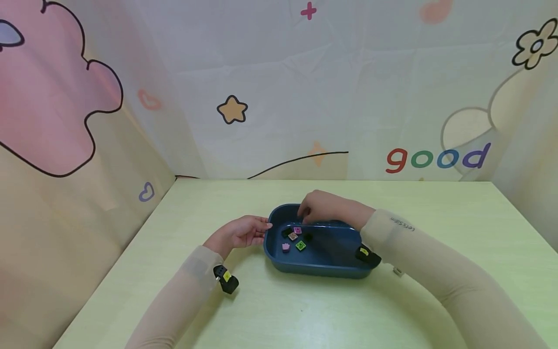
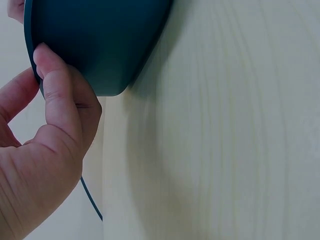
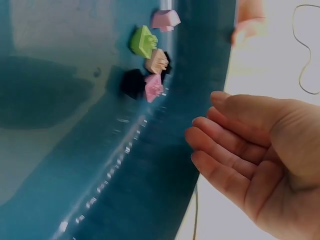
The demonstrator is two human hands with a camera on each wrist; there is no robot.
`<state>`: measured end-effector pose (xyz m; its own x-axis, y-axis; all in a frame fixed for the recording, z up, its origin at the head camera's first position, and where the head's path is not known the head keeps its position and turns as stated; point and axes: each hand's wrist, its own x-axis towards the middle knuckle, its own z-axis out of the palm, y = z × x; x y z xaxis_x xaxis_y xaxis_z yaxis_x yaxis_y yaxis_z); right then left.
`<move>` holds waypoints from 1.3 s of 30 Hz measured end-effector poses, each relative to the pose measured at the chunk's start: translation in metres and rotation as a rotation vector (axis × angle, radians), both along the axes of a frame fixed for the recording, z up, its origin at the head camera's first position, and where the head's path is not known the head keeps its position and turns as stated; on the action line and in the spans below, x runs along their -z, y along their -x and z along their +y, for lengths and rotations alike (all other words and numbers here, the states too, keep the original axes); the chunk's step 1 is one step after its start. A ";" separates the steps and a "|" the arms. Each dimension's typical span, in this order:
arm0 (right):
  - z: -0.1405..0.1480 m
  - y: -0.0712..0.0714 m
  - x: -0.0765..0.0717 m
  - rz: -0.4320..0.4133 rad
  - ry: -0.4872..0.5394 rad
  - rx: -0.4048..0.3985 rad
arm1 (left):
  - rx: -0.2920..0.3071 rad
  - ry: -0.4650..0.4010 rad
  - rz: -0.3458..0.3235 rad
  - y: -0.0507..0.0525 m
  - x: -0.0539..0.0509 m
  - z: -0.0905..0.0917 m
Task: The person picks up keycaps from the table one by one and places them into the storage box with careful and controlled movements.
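Pale tabletop (image 1: 340, 310) | basin (image 1: 316, 270) pinched at rim by left hand (image 1: 246, 231) | right hand (image 1: 326, 206) empty | blocks (image 1: 301, 245) beside it (presumably light, stiff) best side-pinched

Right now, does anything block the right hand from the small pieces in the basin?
Nothing visible does: the right hand is over the far rim of the blue basin, and the space to the small pieces looks open.

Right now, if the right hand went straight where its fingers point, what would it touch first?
Probably the inside of the blue basin, though how close it is to the right hand is hard to judge.
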<state>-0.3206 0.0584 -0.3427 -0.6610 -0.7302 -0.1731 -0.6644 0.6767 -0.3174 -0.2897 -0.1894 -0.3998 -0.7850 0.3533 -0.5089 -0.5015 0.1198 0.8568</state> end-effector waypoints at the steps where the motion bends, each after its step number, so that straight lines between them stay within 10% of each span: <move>1: 0.002 0.000 -0.002 -0.001 0.009 0.000 | 0.004 -0.001 0.002 0.000 0.000 0.000; 39: 0.120 -0.060 -0.046 0.082 0.218 0.204 | 0.011 -0.001 0.001 -0.001 0.000 0.000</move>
